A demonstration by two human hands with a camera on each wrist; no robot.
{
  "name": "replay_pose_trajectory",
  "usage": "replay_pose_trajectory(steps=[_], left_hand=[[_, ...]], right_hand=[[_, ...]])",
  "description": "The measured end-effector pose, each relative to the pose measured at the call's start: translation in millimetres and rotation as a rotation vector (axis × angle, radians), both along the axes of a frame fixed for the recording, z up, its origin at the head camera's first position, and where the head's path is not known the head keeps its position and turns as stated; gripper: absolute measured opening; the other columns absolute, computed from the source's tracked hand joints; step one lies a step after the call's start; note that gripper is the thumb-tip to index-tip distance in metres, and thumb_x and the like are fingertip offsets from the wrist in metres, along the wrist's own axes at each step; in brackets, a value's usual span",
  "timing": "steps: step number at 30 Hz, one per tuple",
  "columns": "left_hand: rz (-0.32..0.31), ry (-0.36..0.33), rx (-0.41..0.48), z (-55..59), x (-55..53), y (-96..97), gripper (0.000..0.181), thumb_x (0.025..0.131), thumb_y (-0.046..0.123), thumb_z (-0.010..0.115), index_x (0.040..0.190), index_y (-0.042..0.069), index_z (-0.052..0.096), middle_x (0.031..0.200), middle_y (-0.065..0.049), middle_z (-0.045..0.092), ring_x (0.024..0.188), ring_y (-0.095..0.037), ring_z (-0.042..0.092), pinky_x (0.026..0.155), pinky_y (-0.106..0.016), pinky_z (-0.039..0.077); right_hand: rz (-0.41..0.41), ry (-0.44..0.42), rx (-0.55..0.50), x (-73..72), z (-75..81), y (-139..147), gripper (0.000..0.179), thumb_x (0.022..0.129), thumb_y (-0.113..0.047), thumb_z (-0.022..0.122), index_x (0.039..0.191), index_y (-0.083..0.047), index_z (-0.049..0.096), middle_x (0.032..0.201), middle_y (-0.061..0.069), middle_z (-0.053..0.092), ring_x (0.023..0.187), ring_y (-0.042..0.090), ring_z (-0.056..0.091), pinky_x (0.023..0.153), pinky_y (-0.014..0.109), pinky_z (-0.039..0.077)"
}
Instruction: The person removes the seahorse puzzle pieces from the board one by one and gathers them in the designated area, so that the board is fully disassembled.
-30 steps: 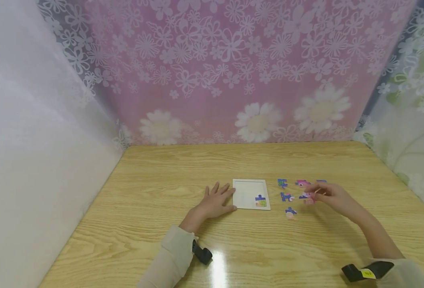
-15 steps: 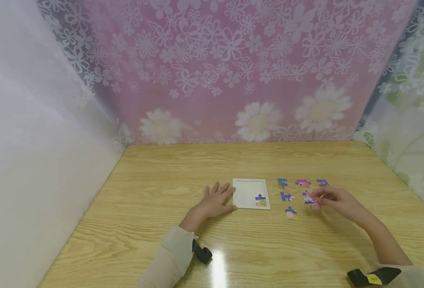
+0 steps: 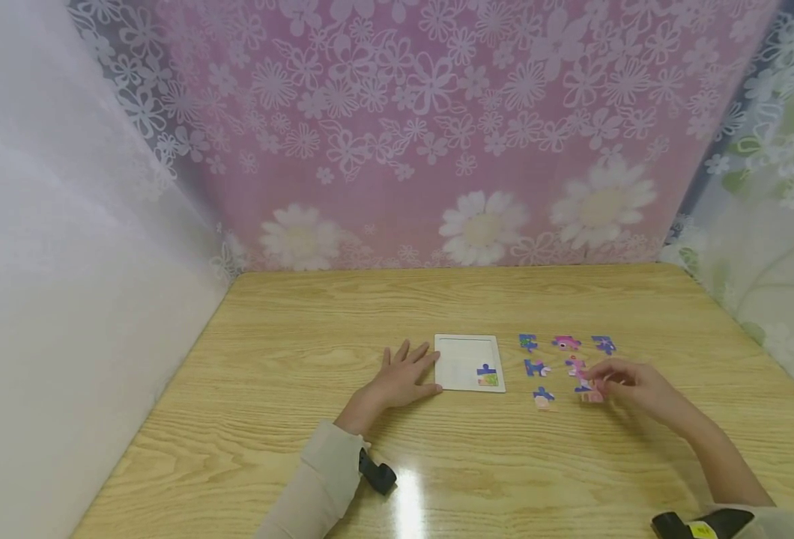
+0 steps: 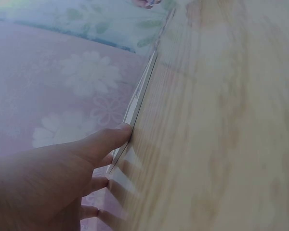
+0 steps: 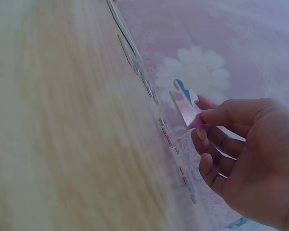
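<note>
My right hand [image 3: 646, 391] pinches a pink and blue jigsaw piece [image 5: 185, 107] between thumb and fingers. In the right wrist view the piece is tilted and raised off the tabletop. Just behind it in the head view lies another pink piece [image 3: 575, 364], partly covered. My left hand [image 3: 397, 380] rests on the table with fingers spread, thumb and a fingertip touching the left edge of the white puzzle tray [image 3: 442, 367]. One blue and green piece [image 3: 488, 376] sits in the tray's near right corner.
Right of the tray lie several loose pieces: a blue-green one [image 3: 528, 342], a pink one with an eye [image 3: 566, 343], a purple one [image 3: 603, 343], a blue one [image 3: 536, 368] and a blue and peach one [image 3: 543, 398]. A flowered curtain [image 3: 397, 187] borders the wooden table [image 3: 302, 337].
My right hand has moved slightly right and nearer with the pinched jigsaw piece, uncovering the purple piece and the pink piece behind. My left hand and the tray have stayed put.
</note>
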State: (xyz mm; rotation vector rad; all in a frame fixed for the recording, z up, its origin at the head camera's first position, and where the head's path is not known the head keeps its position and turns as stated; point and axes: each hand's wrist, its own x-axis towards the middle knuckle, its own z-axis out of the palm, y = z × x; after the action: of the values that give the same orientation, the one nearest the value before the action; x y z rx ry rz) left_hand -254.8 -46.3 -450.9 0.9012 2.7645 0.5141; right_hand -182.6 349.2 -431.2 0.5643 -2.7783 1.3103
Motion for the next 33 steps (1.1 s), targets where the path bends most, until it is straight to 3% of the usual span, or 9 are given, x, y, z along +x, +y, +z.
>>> replay_pose_trajectory(steps=[5, 12, 23, 33], left_hand=[[0.001, 0.001, -0.003, -1.2, -1.0, -0.7, 0.067, 0.091, 0.050, 0.049, 0.146, 0.020, 0.027, 0.151, -0.004, 0.015, 0.136, -0.034, 0.002, 0.103, -0.058, -0.002], [0.000, -0.001, 0.006, -0.3, -0.1, -1.2, 0.067, 0.091, 0.050, 0.049, 0.146, 0.019, 0.028, 0.151, -0.005, 0.016, 0.136, -0.034, 0.003, 0.103, -0.058, -0.002], [-0.004, -0.001, 0.010, -0.8, -0.1, -1.0, 0.067, 0.090, 0.049, 0.050, 0.146, 0.019, 0.028, 0.151, -0.006, 0.016, 0.136, -0.035, 0.002, 0.103, -0.058, -0.002], [-0.005, -0.005, 0.011, -3.2, -1.5, -1.2, 0.067, 0.091, 0.050, 0.049, 0.146, 0.020, 0.027, 0.151, -0.005, 0.015, 0.136, -0.034, 0.001, 0.103, -0.058, -0.003]], right_hand=[[0.000, -0.029, -0.030, -0.4, -8.6, 2, 0.017, 0.092, -0.002, 0.052, 0.106, 0.003, 0.061, 0.090, 0.005, 0.061, 0.070, 0.014, 0.055, 0.053, 0.028, 0.046], [0.006, -0.070, -0.045, 0.6, -13.6, 2, 0.018, 0.092, -0.003, 0.053, 0.106, 0.004, 0.061, 0.095, 0.007, 0.062, 0.072, 0.015, 0.056, 0.057, 0.026, 0.045], [0.007, -0.022, -0.047, 1.8, -25.0, 3, 0.015, 0.090, -0.002, 0.057, 0.102, 0.002, 0.064, 0.097, 0.007, 0.063, 0.087, -0.001, 0.056, 0.070, 0.018, 0.047], [-0.008, 0.047, 0.019, 3.1, -29.3, 2, 0.014, 0.088, -0.004, 0.060, 0.101, -0.004, 0.066, 0.097, 0.005, 0.063, 0.089, 0.004, 0.056, 0.071, 0.015, 0.044]])
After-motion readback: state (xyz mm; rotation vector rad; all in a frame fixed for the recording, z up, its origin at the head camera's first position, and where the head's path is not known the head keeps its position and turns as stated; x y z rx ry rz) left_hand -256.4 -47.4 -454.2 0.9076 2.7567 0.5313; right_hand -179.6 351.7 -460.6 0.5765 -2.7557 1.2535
